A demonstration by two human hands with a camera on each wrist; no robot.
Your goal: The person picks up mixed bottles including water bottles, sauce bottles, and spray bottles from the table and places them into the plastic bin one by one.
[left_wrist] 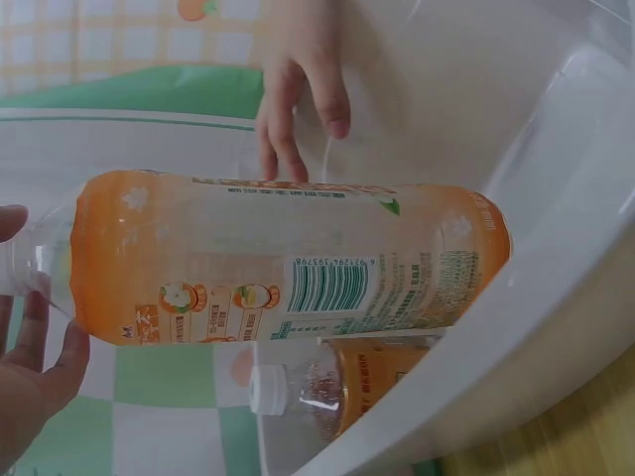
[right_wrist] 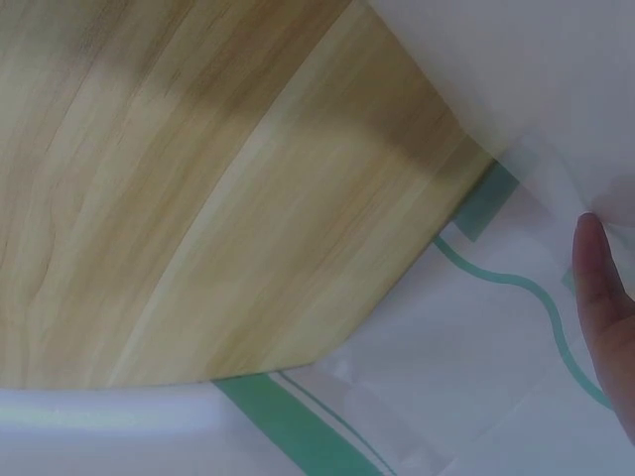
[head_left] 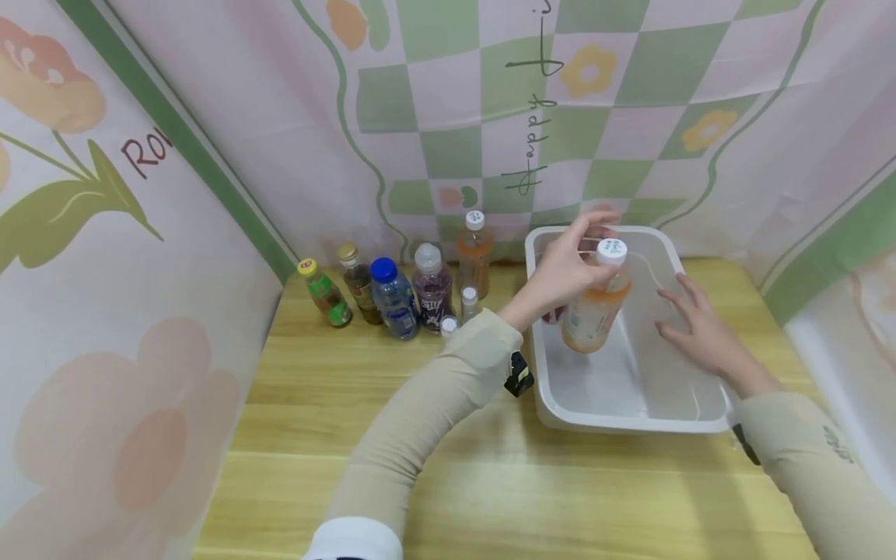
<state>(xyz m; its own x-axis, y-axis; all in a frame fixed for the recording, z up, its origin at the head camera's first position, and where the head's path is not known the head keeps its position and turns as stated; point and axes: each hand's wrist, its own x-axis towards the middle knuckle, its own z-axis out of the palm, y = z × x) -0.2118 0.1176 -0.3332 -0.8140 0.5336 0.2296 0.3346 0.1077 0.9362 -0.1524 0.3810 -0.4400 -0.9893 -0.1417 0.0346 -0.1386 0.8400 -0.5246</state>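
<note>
My left hand (head_left: pixel 563 268) pinches a clear plastic bottle with an orange-edged label (head_left: pixel 591 319) by its neck, just under the white cap (head_left: pixel 612 250). The bottle hangs close to upright over the white bin (head_left: pixel 630 425). In the left wrist view its barcode faces the camera, and a second, white-capped bottle (left_wrist: pixel 322 389) stands behind the bin's near rim, its base hidden. Over the bin's right side, my right hand (head_left: pixel 696 323) holds nothing, its fingers spread. Only one finger (right_wrist: pixel 595 278) shows in the right wrist view.
Left of the bin, several bottles stand on the wooden table (head_left: pixel 301 435): yellow-capped (head_left: pixel 325 294), dark (head_left: pixel 360 284), blue-capped (head_left: pixel 395 299), purple (head_left: pixel 432 292) and orange-labelled (head_left: pixel 474 260). Small white-capped bottles (head_left: pixel 469 302) stand in front. Printed cloth (head_left: pixel 448 93) hangs behind.
</note>
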